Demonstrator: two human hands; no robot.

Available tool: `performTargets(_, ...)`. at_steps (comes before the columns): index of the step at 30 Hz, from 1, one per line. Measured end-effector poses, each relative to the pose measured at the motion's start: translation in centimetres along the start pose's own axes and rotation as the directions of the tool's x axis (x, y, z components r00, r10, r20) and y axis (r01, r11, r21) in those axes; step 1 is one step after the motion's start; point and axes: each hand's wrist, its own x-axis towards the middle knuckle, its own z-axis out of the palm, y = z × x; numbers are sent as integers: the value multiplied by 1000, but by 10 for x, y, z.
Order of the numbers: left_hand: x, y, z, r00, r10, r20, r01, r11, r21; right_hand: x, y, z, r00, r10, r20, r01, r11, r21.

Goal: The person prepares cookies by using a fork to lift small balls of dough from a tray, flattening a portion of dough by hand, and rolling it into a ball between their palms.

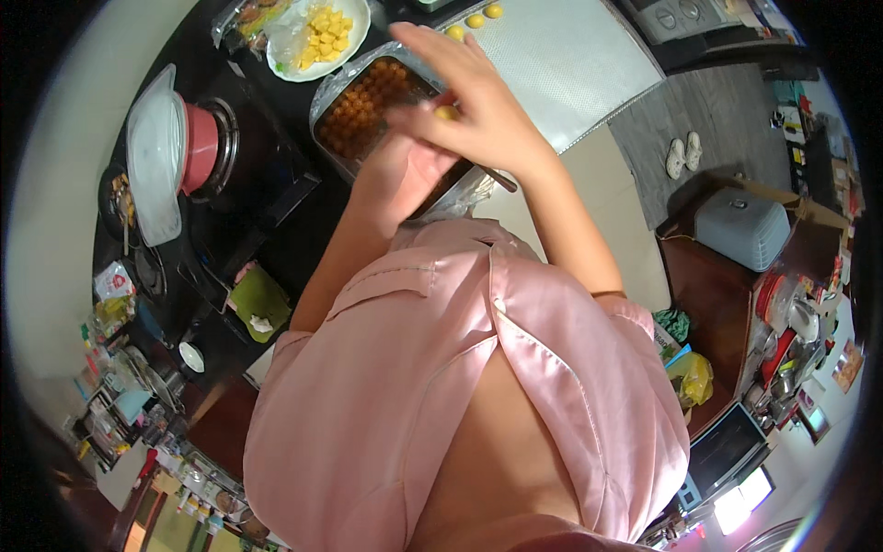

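My left hand (405, 172) is turned palm up, partly smeared by motion, its fingers mostly hidden behind the other hand. Laid across it, my right hand (476, 106) has its fingers stretched toward the upper left. A small yellow ball (446, 112) shows between the two palms. Below them sits a metal pan (317, 101) holding many reddish-brown balls (368, 99). A brown handle (497, 178) sticks out beside my right wrist. On a pale textured mat (561, 69) lie several small yellow balls (455, 32).
A white plate (354, 60) of yellow cubes (324, 39) stands behind the pan, next to a clear bag (244, 20). To the left are a red pot (200, 147) on a burner and a translucent lid (152, 156). A green cloth (259, 302) lies near the counter edge.
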Motion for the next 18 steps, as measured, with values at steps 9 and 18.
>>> performTargets(9,16,-11,0,967,67,245,20,942,-336,25,-12,60,981,-155,118,186,924,-334)
performTargets(18,15,-21,-14,896,-34,444,301,781,-547,25,-17,70,981,-76,178,137,922,-362)
